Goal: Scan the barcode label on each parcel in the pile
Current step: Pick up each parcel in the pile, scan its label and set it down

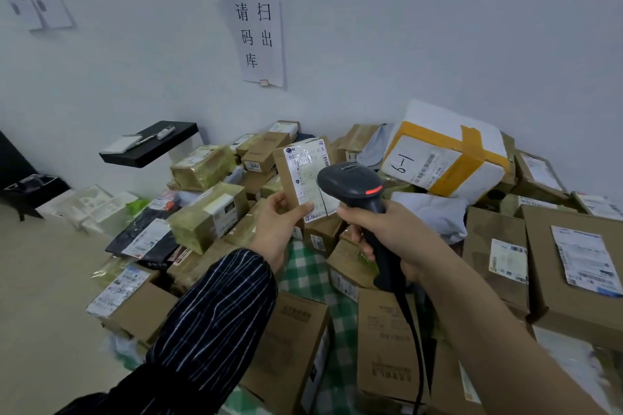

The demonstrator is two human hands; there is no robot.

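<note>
Head view: your left hand [274, 226] grips a small brown carton [289, 175] by its lower end, thumb on the label face, and holds it upright above the pile [209, 216]. The carton's long axis runs near-vertical, its top leaning slightly left. The shipping label [308, 175] faces you, and a barcode strip [325, 158] shows along its upper right edge. Your right hand [387, 232] is wrapped round the handle of the black barcode scanner [352, 184], whose head overlaps the label's lower right part. The barcode strip thus lies up and slightly left of the scanner head, so the scan probably calls for a small upward tilt. Whether the beam falls on the label cannot be told. Open room lies above the pile. A white foam box [448, 158] with yellow tape stands near on the right, and cartons crowd beneath both hands.
</note>
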